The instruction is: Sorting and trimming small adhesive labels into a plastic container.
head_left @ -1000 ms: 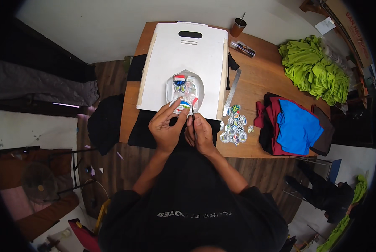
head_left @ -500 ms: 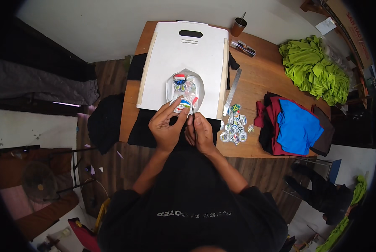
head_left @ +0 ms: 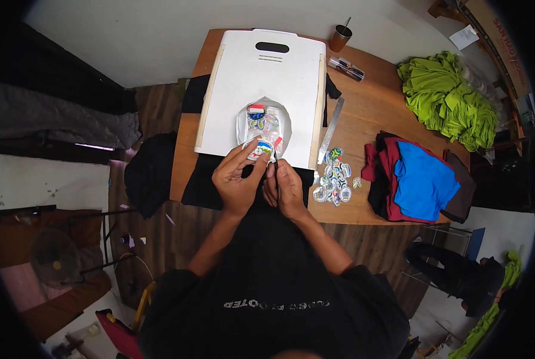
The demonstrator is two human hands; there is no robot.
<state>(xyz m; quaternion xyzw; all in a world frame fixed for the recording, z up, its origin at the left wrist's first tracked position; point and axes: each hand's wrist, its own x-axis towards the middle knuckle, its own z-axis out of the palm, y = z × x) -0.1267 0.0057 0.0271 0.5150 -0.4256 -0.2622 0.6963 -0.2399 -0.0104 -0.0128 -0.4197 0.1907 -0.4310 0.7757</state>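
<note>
Under the near edge of the white board with a handle slot (head_left: 261, 78) lies black fabric (head_left: 201, 186), and above that edge the left hand (head_left: 235, 182) pinches a round printed cut-out (head_left: 259, 151) between thumb and fingers, before the round white container (head_left: 287, 128) on the board. Beside it the right hand (head_left: 288, 190), fingers curled in, grips a slim dark tool (head_left: 276, 154), kind unclear. Right of the board lie a metal ruler (head_left: 331, 130), a loose printed cut-out pile (head_left: 334, 184) and, farther off, folded garments (head_left: 426, 179).
</note>
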